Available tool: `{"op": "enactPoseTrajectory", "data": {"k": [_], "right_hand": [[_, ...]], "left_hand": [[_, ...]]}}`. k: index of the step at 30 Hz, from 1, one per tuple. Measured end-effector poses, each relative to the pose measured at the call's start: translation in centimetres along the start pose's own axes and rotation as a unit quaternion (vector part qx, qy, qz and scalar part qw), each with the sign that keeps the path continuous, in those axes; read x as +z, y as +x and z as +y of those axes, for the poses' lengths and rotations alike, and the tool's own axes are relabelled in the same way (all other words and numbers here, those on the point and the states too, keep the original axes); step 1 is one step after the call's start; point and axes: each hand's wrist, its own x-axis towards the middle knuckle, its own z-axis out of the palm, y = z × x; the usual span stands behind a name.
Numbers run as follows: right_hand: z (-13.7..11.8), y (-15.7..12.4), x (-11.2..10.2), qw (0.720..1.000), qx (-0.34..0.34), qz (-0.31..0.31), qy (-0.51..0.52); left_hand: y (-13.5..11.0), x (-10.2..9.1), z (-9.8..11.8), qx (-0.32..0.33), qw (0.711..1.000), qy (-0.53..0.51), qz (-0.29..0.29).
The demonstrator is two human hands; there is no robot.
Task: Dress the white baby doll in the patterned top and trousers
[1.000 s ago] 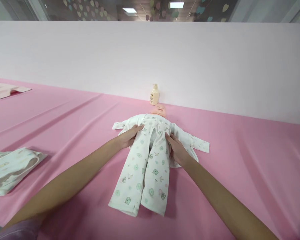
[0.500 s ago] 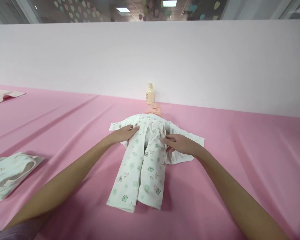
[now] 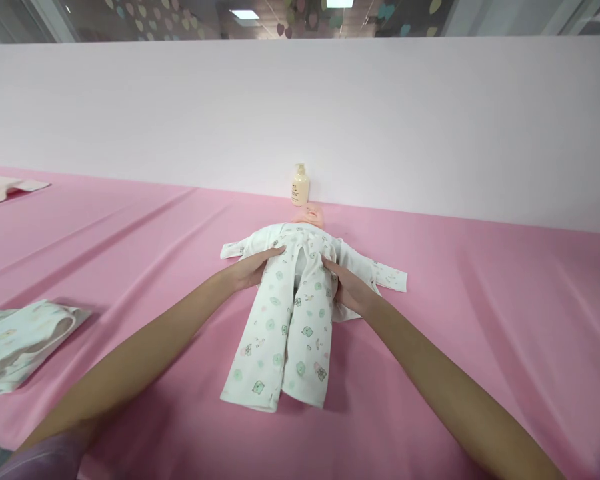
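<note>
A baby doll (image 3: pixel 311 215) lies on its back, its head at the far end. It wears a white long-sleeved top (image 3: pixel 354 261) with the arms spread out, and white trousers (image 3: pixel 307 331) with a green animal print. The trouser legs point toward me, with a gap between them at the crotch. My left hand (image 3: pixel 253 268) grips the trousers at the left hip, thumb on top and fingers tucked underneath. At the opposite hip my right hand (image 3: pixel 349 285) holds the trousers the same way, some fingers hidden under the cloth.
A cream pump bottle (image 3: pixel 301 185) stands behind the doll's head against the white wall (image 3: pixel 430 127). On the left lies a folded printed cloth (image 3: pixel 25 340), and farther back a pale pink cloth (image 3: pixel 7 189). A pink sheet (image 3: pixel 145 267) with creases covers the surface.
Both hands have closed in around the doll's hips, the right fingers sliding under. The trouser legs have shifted slightly right and away from me. The top's right hem is more bunched.
</note>
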Motion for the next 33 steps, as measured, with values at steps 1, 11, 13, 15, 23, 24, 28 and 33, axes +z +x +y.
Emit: {"op": "enactPoseTrajectory", "data": {"k": [1, 11, 13, 15, 23, 24, 28, 33], "right_hand": [[0.1, 0.0, 0.0, 1.0, -0.002, 0.003, 0.002], [-0.4, -0.3, -0.3, 0.998, -0.012, 0.012, -0.064], [-0.1, -1.0, -1.3, 0.993, -0.013, 0.029, -0.118], [0.6, -2.6, -2.4, 0.978, -0.023, 0.053, -0.201], [5.5, -10.1, -4.9, 0.753, -0.289, 0.053, -0.589], [5.6, -10.3, -5.1, 0.737, -0.309, 0.044, -0.6], [4.8, -10.2, -6.2, 0.745, -0.323, 0.002, -0.585], [4.4, -10.7, -9.0, 0.761, -0.3, 0.137, -0.559]], "left_hand": [[0.1, 0.2, -0.2, 0.008, 1.0, -0.008, 0.001], [0.4, 0.2, -1.0, -0.01, 0.984, 0.12, 0.131], [-0.6, -0.4, -1.4, 0.016, 0.959, 0.217, 0.181], [-2.1, -1.2, -2.3, 0.078, 0.932, 0.302, 0.183], [-7.4, -3.5, -5.8, 0.244, 0.809, 0.532, 0.062], [-7.7, -3.5, -5.7, 0.244, 0.806, 0.537, 0.057], [-8.5, -3.1, -5.4, 0.243, 0.807, 0.536, 0.043], [-8.6, -4.7, -6.3, 0.209, 0.865, 0.443, 0.113]]}}
